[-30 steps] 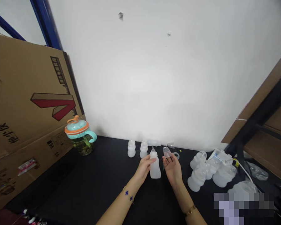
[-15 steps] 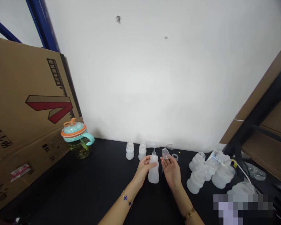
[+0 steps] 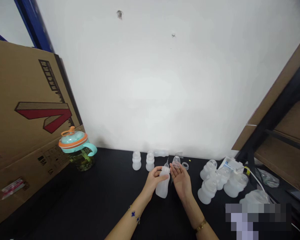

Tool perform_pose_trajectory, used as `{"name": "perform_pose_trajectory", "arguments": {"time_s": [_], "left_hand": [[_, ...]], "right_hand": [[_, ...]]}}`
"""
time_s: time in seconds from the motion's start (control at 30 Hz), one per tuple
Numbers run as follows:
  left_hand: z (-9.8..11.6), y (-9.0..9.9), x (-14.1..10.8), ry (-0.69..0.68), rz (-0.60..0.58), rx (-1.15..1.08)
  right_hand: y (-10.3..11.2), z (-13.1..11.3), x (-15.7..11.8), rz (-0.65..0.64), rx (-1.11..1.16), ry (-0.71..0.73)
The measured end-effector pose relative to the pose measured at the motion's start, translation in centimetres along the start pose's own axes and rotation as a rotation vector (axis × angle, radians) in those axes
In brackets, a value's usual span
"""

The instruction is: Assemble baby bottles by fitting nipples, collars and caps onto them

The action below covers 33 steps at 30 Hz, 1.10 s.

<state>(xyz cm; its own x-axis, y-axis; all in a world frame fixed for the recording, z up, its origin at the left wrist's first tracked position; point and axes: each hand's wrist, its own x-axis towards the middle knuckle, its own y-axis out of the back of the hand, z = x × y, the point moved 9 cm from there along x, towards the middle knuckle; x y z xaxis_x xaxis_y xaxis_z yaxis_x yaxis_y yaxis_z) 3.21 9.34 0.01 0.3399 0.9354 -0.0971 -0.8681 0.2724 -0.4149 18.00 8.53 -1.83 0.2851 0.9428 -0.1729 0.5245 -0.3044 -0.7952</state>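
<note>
My left hand point(image 3: 153, 183) is wrapped round a frosted white baby bottle point(image 3: 162, 187), which leans slightly to the right. A thin translucent tip point(image 3: 166, 163) points up from the bottle's collar. My right hand point(image 3: 182, 181) is open beside it, palm up with fingers stretched out. A clear domed cap point(image 3: 176, 160) is just beyond the fingertips of that hand; whether they touch it I cannot tell. Behind the right hand lies a pale ring point(image 3: 185, 165). Two small capped bottles, one point(image 3: 136, 161) left of the other point(image 3: 150, 161), stand near the wall.
Several capped bottles point(image 3: 208, 190) stand at the right, by a white box point(image 3: 231, 164) with a cable. A clear bottle body point(image 3: 161, 153) lies along the wall. A turquoise-lidded jug point(image 3: 77, 150) stands at the left against a big carton point(image 3: 22, 80).
The bottle in my left hand tilts more to the right. The clear domed cap, tilted before, now looks upright beyond my right fingertips. The whole view has shifted slightly.
</note>
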Motion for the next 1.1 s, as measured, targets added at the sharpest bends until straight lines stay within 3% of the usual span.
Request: {"name": "perform_pose_trajectory", "arguments": {"time_s": [0.43,0.9,1.1], "left_hand": [[-0.9,-1.4,0.2,0.004,-0.161,0.081],[-0.9,-1.4,0.1,-0.02,-0.18,0.041],[-0.9,-1.2,0.1,-0.019,-0.13,-0.012]], "right_hand": [[0.3,-0.2,0.5,-0.012,-0.063,0.05],[-2.0,0.5,-1.0,-0.152,-0.147,0.047],[-2.6,0.6,-1.5,-0.173,-0.178,0.025]]}}
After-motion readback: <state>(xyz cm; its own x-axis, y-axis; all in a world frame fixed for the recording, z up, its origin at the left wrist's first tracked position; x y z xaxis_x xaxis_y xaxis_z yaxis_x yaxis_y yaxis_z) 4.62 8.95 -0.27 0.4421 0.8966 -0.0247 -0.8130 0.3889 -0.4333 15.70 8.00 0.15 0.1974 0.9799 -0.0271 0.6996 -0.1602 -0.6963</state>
